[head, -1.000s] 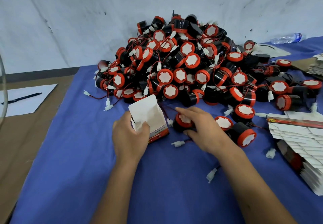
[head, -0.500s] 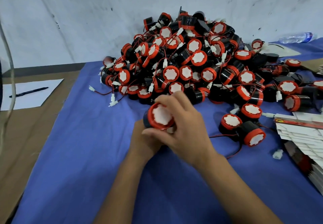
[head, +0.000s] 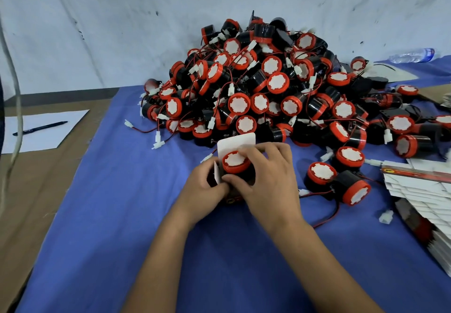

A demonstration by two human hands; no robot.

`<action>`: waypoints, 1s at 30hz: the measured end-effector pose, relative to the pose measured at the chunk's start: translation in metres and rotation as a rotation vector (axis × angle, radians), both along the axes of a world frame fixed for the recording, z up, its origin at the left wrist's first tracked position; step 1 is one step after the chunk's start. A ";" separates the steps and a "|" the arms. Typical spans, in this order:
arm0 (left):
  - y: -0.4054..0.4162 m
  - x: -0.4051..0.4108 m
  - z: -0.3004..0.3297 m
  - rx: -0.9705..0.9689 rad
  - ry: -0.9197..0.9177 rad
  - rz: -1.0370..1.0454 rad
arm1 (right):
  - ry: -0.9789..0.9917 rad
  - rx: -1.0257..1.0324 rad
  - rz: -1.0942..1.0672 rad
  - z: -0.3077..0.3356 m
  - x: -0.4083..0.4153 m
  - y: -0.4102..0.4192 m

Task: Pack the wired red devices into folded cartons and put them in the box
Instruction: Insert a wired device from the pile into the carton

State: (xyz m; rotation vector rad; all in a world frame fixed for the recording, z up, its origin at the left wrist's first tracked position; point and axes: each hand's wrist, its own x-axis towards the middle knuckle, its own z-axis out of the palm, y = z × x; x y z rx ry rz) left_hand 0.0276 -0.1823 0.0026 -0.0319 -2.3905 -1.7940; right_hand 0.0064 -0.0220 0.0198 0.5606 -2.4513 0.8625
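My right hand (head: 267,178) grips a red-capped black device (head: 235,162) and holds it in the open mouth of a small white carton (head: 235,143). My left hand (head: 206,189) grips the carton from the left side, its fingers curled round the body. The carton's white top flap stands up behind the device, and most of the carton's body is hidden by my hands. A large pile of wired red devices (head: 268,85) rises behind my hands on the blue cloth (head: 122,215). No packing box is in view.
A stack of flat unfolded cartons (head: 419,190) lies at the right edge. Loose devices (head: 351,188) sit right of my hands. A pen (head: 40,128) on white paper (head: 46,139) lies far left. A plastic water bottle (head: 412,55) lies at the back right.
My right hand picked a device from the pile's edge, lifted it to the carton in my left hand, and now sets it in the carton's mouth. The view shifted left.
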 end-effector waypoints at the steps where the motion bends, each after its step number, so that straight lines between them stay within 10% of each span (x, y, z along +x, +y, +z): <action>1: 0.001 0.001 0.000 0.033 0.003 0.000 | -0.019 0.037 -0.015 0.000 0.000 0.000; 7: 0.010 -0.004 0.003 0.284 -0.031 0.078 | -0.261 0.226 0.052 0.001 0.001 0.004; 18: 0.027 -0.014 -0.011 -0.004 0.040 0.414 | -0.352 0.381 -0.235 0.048 0.005 0.029; 30: 0.028 -0.012 -0.012 -0.052 0.058 0.274 | -0.444 0.459 0.062 0.059 -0.001 -0.030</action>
